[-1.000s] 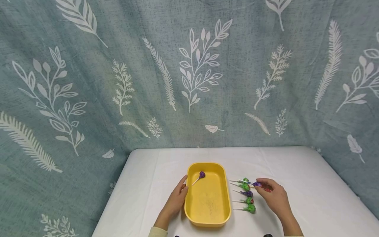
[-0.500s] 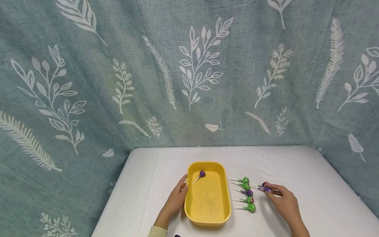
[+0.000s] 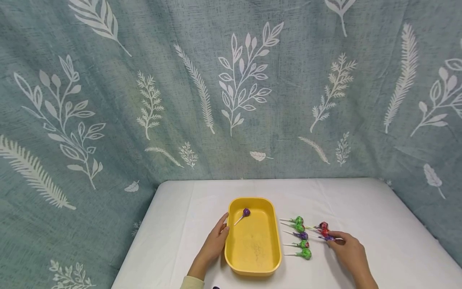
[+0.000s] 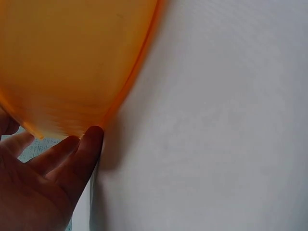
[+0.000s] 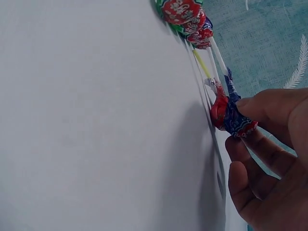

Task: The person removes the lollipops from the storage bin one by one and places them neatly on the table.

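Note:
My left hand (image 3: pixel 215 241) lies along the left side of a yellow tray (image 3: pixel 228 253), its fingers (image 4: pixel 89 144) touching the outer wall near the rim. One purple lollipop (image 3: pixel 246 212) lies inside the tray near its far end. Right of the tray, my right hand (image 3: pixel 349 251) pinches a purple-wrapped lollipop (image 5: pixel 235 115) between thumb and fingers, its stick pointing left. Right beside that one are a red lollipop (image 5: pixel 219 109) and a darker red lollipop (image 3: pixel 323 225); all their sticks point left.
Between tray and right hand, a column of several lollipops lies with sticks toward the tray: green ones (image 3: pixel 306 253) and a purple one (image 3: pixel 303 236). Everything stands on a white-covered table (image 3: pixel 180 224), with a leaf-patterned curtain (image 3: pixel 202 80) behind and at the sides.
My right hand has moved right and slightly nearer, carrying lollipops away from the green ones. Two red lollipops now show, while the purple one stays in my fingers. The left hand stays put.

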`<act>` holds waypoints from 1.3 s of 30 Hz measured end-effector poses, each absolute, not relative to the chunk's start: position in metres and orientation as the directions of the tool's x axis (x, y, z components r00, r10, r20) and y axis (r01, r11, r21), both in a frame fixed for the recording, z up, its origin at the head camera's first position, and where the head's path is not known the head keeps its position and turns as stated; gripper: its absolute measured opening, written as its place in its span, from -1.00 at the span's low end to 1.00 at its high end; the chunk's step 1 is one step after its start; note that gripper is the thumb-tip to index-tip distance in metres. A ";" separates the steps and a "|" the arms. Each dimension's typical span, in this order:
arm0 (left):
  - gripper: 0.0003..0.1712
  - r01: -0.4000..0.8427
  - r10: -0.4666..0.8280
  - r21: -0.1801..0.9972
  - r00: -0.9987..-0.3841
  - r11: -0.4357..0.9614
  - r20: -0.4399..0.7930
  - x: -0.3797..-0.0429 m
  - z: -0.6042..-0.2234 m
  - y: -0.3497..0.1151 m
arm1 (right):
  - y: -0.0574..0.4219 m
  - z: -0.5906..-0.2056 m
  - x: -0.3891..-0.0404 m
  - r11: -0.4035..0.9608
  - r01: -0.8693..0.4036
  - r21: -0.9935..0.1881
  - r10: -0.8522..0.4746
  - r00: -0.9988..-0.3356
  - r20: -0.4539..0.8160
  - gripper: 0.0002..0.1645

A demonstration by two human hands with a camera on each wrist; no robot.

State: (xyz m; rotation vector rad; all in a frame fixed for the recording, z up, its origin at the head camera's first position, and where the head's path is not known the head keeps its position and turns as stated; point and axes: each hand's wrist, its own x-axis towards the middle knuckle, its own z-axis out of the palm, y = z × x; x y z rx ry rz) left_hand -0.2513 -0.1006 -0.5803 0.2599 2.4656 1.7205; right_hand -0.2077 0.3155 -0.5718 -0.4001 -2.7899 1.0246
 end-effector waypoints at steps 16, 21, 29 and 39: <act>-0.41 0.087 0.215 0.937 -0.977 0.337 0.014 -0.253 -0.582 -0.101 | 0.318 -0.571 -0.205 0.753 0.225 -0.618 0.285 -0.958 -0.001 -0.54; -0.41 0.094 0.218 0.940 -0.976 0.328 0.021 -0.251 -0.581 -0.101 | 0.316 -0.571 -0.204 0.750 0.235 -0.619 0.301 -0.953 0.003 -0.54; -0.41 0.086 0.210 0.942 -0.978 0.324 0.017 -0.250 -0.578 -0.101 | 0.313 -0.569 -0.202 0.740 0.240 -0.629 0.323 -0.946 0.019 -0.53; -0.40 0.092 0.215 0.950 -0.976 0.298 0.028 -0.248 -0.577 -0.101 | 0.300 -0.552 -0.201 0.726 0.221 -0.651 0.367 -0.925 0.095 -0.59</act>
